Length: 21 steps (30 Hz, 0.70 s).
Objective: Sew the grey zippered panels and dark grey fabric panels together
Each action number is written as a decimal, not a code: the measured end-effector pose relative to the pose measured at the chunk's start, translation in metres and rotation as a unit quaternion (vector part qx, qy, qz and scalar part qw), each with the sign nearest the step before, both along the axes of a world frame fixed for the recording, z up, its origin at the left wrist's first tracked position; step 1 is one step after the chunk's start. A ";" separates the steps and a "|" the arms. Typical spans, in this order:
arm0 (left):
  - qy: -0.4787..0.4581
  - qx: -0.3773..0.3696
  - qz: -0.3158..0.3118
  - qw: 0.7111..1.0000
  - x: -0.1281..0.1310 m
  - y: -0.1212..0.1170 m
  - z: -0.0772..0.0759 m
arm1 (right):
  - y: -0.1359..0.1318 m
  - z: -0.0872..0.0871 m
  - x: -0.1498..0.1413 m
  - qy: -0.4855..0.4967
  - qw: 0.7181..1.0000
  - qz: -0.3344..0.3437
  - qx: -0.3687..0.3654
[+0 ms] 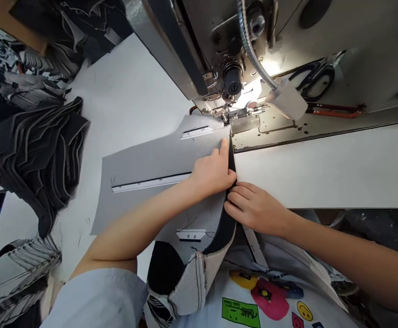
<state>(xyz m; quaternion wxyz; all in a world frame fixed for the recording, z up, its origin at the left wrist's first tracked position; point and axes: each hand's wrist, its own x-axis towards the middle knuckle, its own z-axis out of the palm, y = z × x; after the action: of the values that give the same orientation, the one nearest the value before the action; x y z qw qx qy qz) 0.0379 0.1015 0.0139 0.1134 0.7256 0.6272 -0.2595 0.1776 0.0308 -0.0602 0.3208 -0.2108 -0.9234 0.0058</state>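
Okay, so standing here: nearest the person's printed shirt [269, 296], the near end of the grey fabric panel [137, 164] is curling down, I'm guessing because there's too much of it to lie flat. The rest is spreading over the white tabletop [332, 175], its far corner reaching the presser foot [225, 119].

The right hand [255, 209] is bunching its fingers over the panel's dark edge strip [223, 230], pinching it by the look of things, likely so the layers stay lined up. Its thumb isn't really showing.

The left hand [211, 172] is lying across the panel, index finger stretching toward the foot, other fingers curling under, thumb resting at the dark edge. Looks like it's pressing the cloth flat; can't tell if it's pinching anything.

Further up, the little lamp [289, 100] is hanging on its bendy neck, lighting the stitching spot, which makes sense. Scissors [317, 82] and an orange-handled tool [335, 110] are lying on the machine's base, probably for easy reach. Off left, dark cut pieces [38, 159] are sitting stacked, leaving the panel room.
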 end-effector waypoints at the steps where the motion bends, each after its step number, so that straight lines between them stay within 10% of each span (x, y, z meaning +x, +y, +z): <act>1: 0.005 -0.007 -0.001 1.000 0.000 0.000 0.001 | -0.003 -0.001 -0.002 0.003 1.000 -0.002 -0.007; 13: 0.061 -0.073 -0.017 0.995 -0.005 0.007 0.007 | -0.028 -0.012 -0.005 0.066 0.993 -0.023 -0.092; 21: -0.115 -0.106 -0.005 0.988 -0.020 0.038 0.019 | -0.037 -0.013 0.003 0.011 0.992 -0.006 -0.125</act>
<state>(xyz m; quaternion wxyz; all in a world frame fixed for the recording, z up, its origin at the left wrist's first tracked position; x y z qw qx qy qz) 0.0175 0.1394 0.0330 0.2596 0.7378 0.5752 -0.2395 0.1803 -0.0058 -0.0730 0.3023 -0.2548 -0.9104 0.1220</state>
